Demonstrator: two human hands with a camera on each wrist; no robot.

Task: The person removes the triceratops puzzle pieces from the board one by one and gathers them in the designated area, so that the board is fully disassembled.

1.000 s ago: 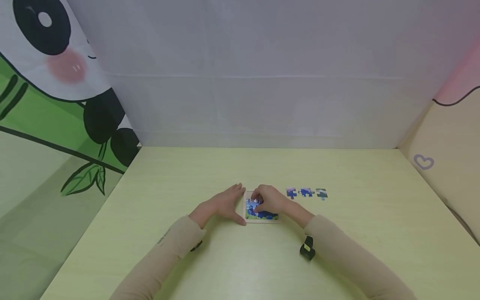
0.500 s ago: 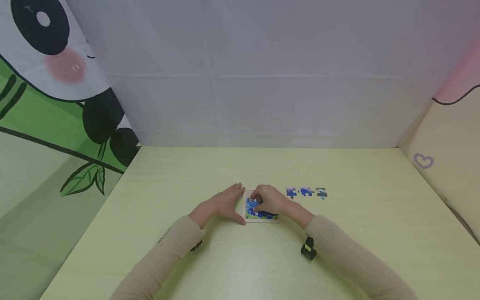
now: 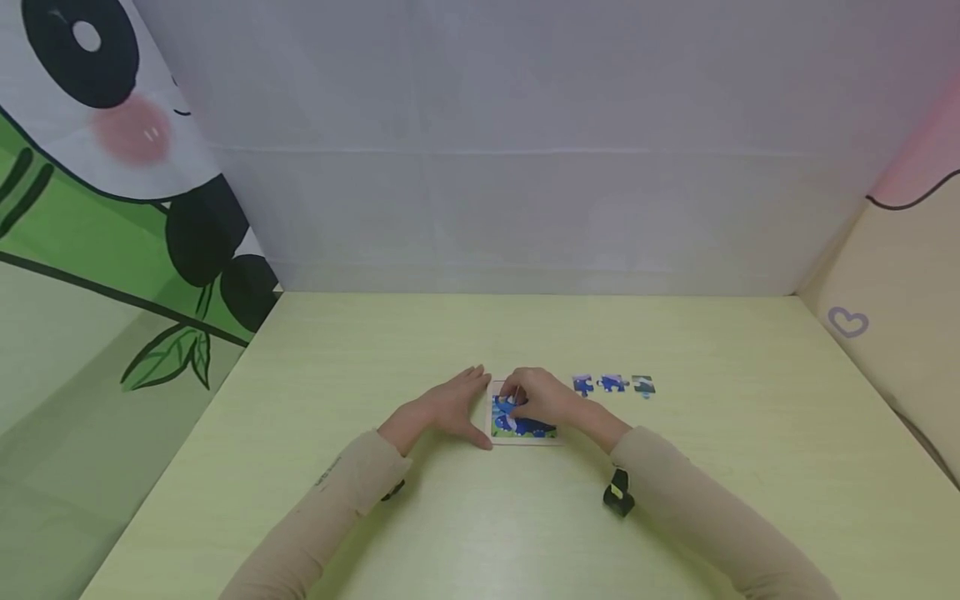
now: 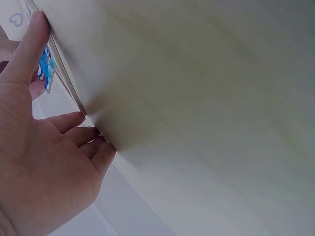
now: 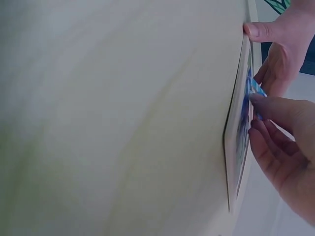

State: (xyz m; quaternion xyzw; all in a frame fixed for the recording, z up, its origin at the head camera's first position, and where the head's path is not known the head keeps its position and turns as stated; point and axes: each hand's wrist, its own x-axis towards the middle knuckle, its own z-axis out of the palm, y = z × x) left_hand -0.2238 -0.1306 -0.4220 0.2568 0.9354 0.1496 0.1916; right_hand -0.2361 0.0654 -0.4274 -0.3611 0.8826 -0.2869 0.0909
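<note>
A picture puzzle in a pale board (image 3: 525, 442) lies on the table, its lower part showing blue figures on green. My left hand (image 3: 453, 406) rests at the board's left side. Its thumb and fingers are spread along the edge, as the left wrist view (image 4: 49, 157) also shows. Over the upper part of the board, my right hand (image 3: 549, 397) pinches a blue puzzle piece (image 5: 258, 88) between thumb and fingers. In the left wrist view that piece (image 4: 47, 69) stands tilted up from the board. The right hand hides the board's upper right.
Three loose puzzle pieces lie in a row right of the board: one at the left (image 3: 582, 384), one in the middle (image 3: 613, 383) and one at the right (image 3: 643, 384). The light wooden table (image 3: 480, 533) ends at a pale cloth wall (image 3: 540, 217).
The right hand makes only small movements over the upper part of the board, and the piece in its fingers shifts slightly. The left hand and the loose pieces stay where they were.
</note>
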